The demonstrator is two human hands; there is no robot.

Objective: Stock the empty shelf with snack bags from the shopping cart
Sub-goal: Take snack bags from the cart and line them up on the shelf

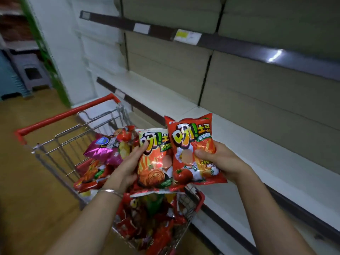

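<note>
While my right hand [217, 159] curls round a red tomato snack bag [195, 150], my left hand [128, 162] grips an orange snack bag [154, 159] just beside it, the two bags overlapping at their edges. Both sit above the shopping cart [60, 144], which is heaped with more bags. To my right runs the white shelf [257, 144], nothing on it.

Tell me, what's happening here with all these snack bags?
A person is restocking a store shelf. The left hand holds one snack bag and the right hand holds a red tomato bag, both lifted above the cart, which is still piled with more bags. The white shelf beside the cart has nothing on it yet, so neither bag has been placed.
</note>
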